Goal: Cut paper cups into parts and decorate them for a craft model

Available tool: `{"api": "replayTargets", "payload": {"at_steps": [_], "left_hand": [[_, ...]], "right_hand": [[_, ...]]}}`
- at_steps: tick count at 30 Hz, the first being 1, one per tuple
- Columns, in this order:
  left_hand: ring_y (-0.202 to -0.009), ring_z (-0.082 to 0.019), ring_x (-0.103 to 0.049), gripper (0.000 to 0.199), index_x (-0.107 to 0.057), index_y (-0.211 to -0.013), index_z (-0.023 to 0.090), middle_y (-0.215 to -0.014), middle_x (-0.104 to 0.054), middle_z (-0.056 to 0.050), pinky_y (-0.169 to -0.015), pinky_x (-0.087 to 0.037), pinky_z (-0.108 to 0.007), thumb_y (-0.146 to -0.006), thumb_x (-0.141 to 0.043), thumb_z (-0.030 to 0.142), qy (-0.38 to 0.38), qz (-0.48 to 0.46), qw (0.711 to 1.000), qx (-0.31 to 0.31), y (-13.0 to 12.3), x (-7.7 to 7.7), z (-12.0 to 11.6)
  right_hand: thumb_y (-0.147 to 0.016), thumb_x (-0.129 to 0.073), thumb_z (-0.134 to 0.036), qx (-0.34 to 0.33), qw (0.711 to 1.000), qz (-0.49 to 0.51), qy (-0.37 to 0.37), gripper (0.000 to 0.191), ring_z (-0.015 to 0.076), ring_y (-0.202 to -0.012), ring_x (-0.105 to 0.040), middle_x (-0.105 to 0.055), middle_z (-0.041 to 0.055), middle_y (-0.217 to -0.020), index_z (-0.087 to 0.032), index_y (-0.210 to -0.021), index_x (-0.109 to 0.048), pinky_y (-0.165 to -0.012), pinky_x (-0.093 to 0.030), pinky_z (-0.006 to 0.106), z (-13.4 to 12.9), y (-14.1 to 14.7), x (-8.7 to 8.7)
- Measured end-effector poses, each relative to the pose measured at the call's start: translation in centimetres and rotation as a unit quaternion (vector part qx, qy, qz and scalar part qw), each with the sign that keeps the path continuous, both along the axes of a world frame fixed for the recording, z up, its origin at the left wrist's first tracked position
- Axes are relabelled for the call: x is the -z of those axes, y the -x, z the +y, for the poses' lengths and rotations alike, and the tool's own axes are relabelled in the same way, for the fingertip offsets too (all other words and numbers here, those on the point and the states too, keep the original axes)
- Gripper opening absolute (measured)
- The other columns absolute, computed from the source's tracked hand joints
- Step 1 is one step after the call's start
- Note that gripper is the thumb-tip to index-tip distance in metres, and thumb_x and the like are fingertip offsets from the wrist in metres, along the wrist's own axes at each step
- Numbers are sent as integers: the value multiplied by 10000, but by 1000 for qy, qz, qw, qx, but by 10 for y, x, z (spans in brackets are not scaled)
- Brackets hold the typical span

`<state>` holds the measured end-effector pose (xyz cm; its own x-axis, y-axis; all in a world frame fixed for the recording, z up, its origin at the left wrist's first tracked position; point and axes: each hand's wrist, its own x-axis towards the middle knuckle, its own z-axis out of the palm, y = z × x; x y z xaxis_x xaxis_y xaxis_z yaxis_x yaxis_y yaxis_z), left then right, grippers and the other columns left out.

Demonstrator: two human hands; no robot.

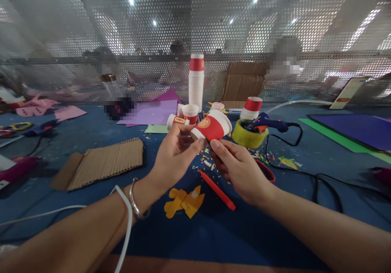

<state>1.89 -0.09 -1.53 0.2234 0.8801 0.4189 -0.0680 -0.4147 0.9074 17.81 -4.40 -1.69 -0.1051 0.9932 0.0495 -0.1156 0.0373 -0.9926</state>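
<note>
A red and white paper cup (213,127) is held tilted above the blue table, its wide rim toward the right. My left hand (177,148) is closed on the base end of the cup, thumb in front. My right hand (236,165) pinches at the cup's lower side; whether something small is also between those fingers is hidden. Below the hands lie a red marker-like stick (217,190) and yellow paper cutouts (185,201). Other cups (190,112) stand or lie just behind my left hand.
A tall cup stack (196,83) stands at the back. Right of centre, a blue glue gun (269,122) rests on a yellow tape roll (249,136), its black cord trailing right. Corrugated cardboard (111,159) lies left. A white cable (125,224) crosses my left forearm.
</note>
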Motion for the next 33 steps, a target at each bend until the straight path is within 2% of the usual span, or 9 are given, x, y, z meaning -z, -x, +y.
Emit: {"api": "replayTargets", "payload": {"at_steps": [4, 8, 12, 19, 26, 30, 33], "left_hand": [[-865, -199, -700, 276, -593, -1023, 204, -970, -710, -68, -841, -603, -419, -826, -758, 306, 97, -42, 994, 5, -3, 6, 0], [-886, -201, -699, 251, -595, -993, 208, -940, -706, -57, -851, -600, -420, -817, -755, 290, 110, -57, 992, -9, -5, 7, -2], [-901, -200, -694, 255, -596, -986, 196, -1002, -704, -75, -860, -594, -420, -822, -746, 321, 127, -54, 990, -13, -6, 5, -4], [-940, -212, -704, 358, -595, -1084, 189, -1063, -724, -94, -890, -579, -426, -811, -775, 334, 73, -39, 996, -35, -5, 4, -5], [-971, -216, -693, 371, -577, -1093, 187, -1095, -701, -102, -856, -593, -397, -810, -773, 327, 30, -21, 999, -17, -3, -1, -7], [-990, -237, -695, 340, -590, -1068, 203, -1059, -712, -97, -877, -591, -425, -810, -782, 314, -16, 8, 1000, -3, 0, 0, -6], [-979, -241, -704, 339, -592, -1062, 207, -1040, -721, -94, -868, -600, -428, -806, -788, 310, -20, 10, 1000, 12, 0, 0, -5]], "right_hand": [[-879, -622, -650, 7, 1000, -19, 1, 484, 68, -483, -227, -316, -83, -571, -210, -734, -479, -408, -137, 227, 2, 1, 5], [-883, -611, -655, 11, 999, -34, -8, 490, 74, -494, -229, -304, -84, -575, -210, -731, -475, -412, -152, 230, 3, 1, 6], [-882, -611, -654, 17, 998, -51, -13, 497, 77, -498, -225, -308, -80, -577, -211, -711, -463, -418, -151, 239, 3, 1, 4], [-908, -601, -613, 18, 998, -49, -26, 466, 79, -486, -248, -334, -74, -577, -215, -703, -471, -427, -165, 249, 2, 0, 3], [-896, -605, -636, 11, 1000, -24, -8, 483, 67, -464, -216, -317, -82, -557, -215, -707, -466, -414, -139, 245, -1, 1, 3], [-896, -610, -629, 14, 1000, -22, -6, 467, 74, -471, -238, -328, -76, -555, -212, -721, -493, -414, -142, 245, 0, 0, 6], [-888, -624, -625, 17, 1000, -9, 1, 465, 74, -472, -241, -325, -76, -553, -211, -721, -496, -411, -136, 244, 0, 1, 6]]}}
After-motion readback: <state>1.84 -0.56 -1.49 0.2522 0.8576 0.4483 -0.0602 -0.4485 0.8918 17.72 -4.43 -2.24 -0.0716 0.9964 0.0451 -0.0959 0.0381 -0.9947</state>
